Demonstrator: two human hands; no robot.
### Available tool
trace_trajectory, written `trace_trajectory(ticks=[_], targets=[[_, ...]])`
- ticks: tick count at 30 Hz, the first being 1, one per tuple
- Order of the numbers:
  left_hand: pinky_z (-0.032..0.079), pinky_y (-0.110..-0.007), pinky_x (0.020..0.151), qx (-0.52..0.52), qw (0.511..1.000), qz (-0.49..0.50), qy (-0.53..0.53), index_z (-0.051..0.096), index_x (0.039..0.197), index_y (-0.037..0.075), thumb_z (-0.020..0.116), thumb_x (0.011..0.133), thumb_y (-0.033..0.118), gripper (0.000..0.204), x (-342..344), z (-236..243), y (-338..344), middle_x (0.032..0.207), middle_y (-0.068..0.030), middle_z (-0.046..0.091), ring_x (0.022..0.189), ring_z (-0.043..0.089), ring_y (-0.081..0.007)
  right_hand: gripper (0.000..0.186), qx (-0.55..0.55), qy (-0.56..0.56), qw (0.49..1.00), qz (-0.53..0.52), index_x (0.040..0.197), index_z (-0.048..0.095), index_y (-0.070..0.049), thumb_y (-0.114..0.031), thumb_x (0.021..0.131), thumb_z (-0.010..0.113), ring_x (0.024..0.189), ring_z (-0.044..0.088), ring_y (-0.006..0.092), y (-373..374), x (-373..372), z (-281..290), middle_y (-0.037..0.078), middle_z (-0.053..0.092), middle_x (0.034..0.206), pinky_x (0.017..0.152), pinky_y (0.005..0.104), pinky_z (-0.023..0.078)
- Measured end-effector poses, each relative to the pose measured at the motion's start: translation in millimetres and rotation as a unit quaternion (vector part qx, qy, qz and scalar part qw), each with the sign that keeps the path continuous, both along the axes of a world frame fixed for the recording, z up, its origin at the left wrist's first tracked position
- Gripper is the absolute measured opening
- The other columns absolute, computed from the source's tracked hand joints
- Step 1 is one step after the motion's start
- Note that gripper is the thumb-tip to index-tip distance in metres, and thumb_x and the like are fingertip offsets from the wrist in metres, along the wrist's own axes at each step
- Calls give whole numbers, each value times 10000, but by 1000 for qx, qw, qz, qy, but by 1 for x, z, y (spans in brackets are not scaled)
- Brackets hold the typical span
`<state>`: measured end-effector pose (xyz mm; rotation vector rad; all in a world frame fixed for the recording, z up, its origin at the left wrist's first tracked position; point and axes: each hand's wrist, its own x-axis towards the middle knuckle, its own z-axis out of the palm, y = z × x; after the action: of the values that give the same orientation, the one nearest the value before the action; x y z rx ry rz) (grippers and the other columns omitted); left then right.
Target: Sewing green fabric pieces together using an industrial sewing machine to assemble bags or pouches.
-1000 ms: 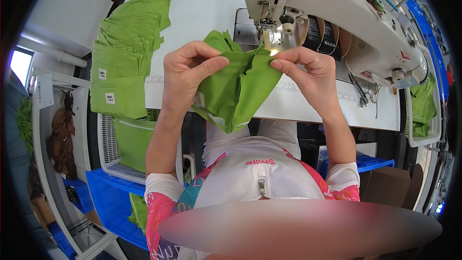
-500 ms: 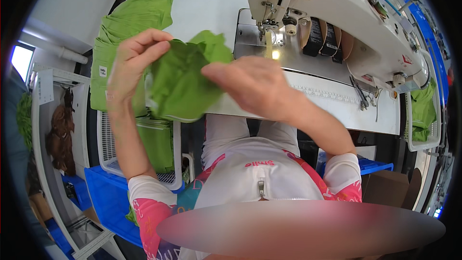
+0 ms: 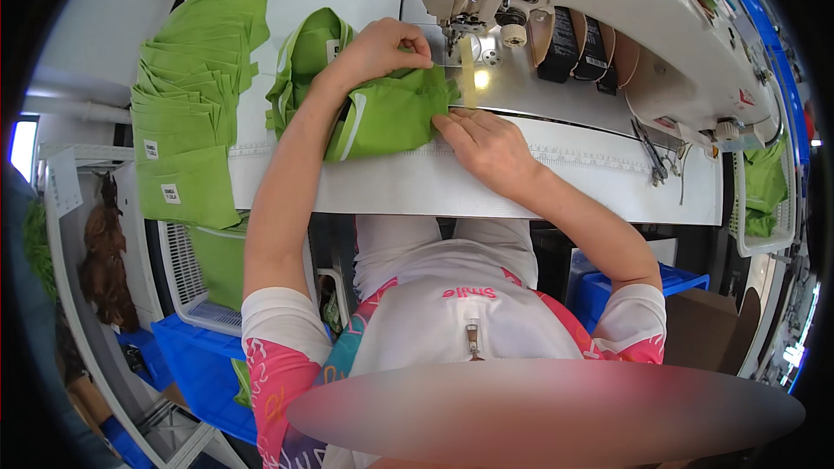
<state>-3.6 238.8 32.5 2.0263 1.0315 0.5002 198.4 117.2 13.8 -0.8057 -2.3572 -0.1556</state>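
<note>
A green fabric piece [image 3: 391, 113] with a pale stripe lies bunched on the white table, just left of the sewing machine's needle [image 3: 453, 42]. My left hand [image 3: 382, 52] reaches across it and pinches its upper edge beside the presser foot. At the lower right corner of the cloth, my right hand [image 3: 491, 149] grips the edge between thumb and fingers, its heel near the table's printed ruler. Part of the cloth stands up in a loop behind my left wrist, with a white label inside.
Stacked green fabric pieces [image 3: 187, 113] with white labels fan out at the left. The sewing machine [image 3: 643, 17] fills the upper right. Scissors [image 3: 648, 152] lie at the table's right. A white basket [image 3: 221, 317] and blue bin [image 3: 204, 373] stand below left.
Both hands have brought the green fabric piece from the air near the stack down onto the table by the needle. My left hand moved right and regripped along the upper edge.
</note>
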Motion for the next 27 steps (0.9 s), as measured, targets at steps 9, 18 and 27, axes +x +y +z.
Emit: trace_trajectory(ticks=[9,18,27], targets=[[490,-262,695,-36,999,-10,-33,663,827,-13,771,677,151,247,20,-2,30,755,-61,673,737,623,-135,189,49,-37,998,8,828,587,-5,-72,652,589,736,605,210,23,13,3,79,586,828,694,305,480],[502,-294,729,-8,999,29,29,649,920,-3,804,624,142,365,28,26,28,827,-79,678,771,637,-178,162,-4,-30,999,-17,800,567,-35,-70,645,597,693,581,199,31,12,5,67,561,776,662,296,472],[490,-324,776,40,997,11,66,644,1006,-3,803,607,212,481,26,24,36,900,-122,680,842,632,-232,138,-18,-5,1000,-23,781,564,-42,-76,650,594,692,568,198,36,10,4,57,548,760,651,308,460]])
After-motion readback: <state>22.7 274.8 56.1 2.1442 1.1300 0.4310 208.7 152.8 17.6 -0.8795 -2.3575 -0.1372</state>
